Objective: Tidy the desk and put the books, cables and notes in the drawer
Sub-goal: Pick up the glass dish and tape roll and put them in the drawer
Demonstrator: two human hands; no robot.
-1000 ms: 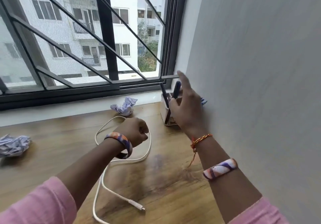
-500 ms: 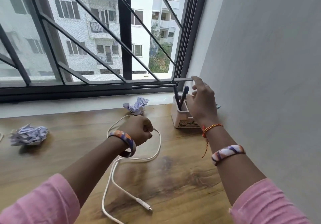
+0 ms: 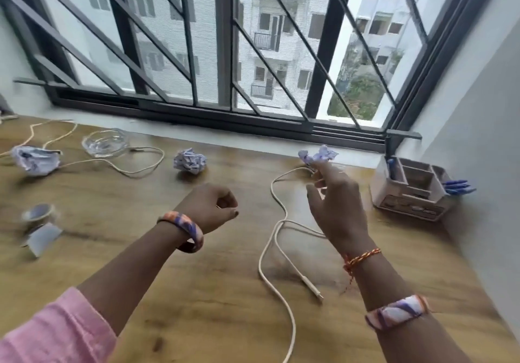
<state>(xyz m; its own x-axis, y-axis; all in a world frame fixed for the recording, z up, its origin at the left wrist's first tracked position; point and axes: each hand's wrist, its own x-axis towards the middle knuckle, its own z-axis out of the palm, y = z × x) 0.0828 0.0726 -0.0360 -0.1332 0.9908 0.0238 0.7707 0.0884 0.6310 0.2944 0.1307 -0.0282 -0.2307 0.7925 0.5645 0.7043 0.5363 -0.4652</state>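
So, left to right:
Far left: paper ball (image 3: 36, 160) and thin cable (image 3: 135, 169) lie loose on the surface (image 3: 213, 292), at ten o'clock.
Left hand (image 3: 209, 208): fist curled, holding nothing.
White cable (image 3: 277, 238): sprawled between the hands, not yet gathered.
Right hand (image 3: 339, 208): fingers spread, empty, likely reaching.
Pen holder (image 3: 408, 191): two o'clock, against the wall.
Drawer: out of view.

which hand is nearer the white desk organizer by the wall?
Right. The right hand hovers open just left of the desk organizer, not touching it. The left hand, fingers curled on nothing, sits farther left, beyond the white cable.
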